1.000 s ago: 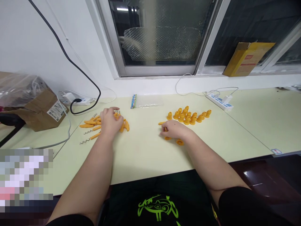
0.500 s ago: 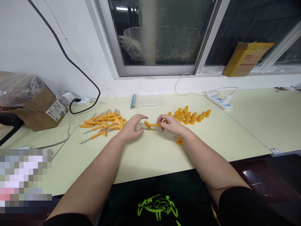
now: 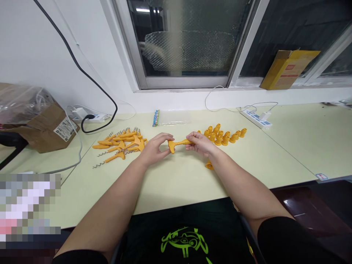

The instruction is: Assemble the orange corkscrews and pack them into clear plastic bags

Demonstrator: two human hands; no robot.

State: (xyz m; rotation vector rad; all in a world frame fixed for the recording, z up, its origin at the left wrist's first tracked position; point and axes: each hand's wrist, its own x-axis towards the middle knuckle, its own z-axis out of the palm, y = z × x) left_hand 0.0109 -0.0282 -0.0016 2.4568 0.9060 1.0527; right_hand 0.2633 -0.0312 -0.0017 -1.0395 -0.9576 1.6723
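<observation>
Corkscrew (image 3: 178, 143) pinched at both ends, I see left hand (image 3: 154, 148) on handle, right hand (image 3: 201, 144) on sleeve, cone caps (image 3: 223, 135) just behind it.

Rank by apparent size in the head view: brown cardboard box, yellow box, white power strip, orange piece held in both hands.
1. brown cardboard box
2. yellow box
3. white power strip
4. orange piece
The top two differ in nearness, so their order is unsure.

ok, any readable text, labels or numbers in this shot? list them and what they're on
None can be read.
Cardboard box: white label with print, too small to read.
Yellow box on the sill: red patch, blurred.
Bag: printed strip, illegible.
Table: corner sticker, too small.
Shirt: green logo, no letters legible.
</observation>
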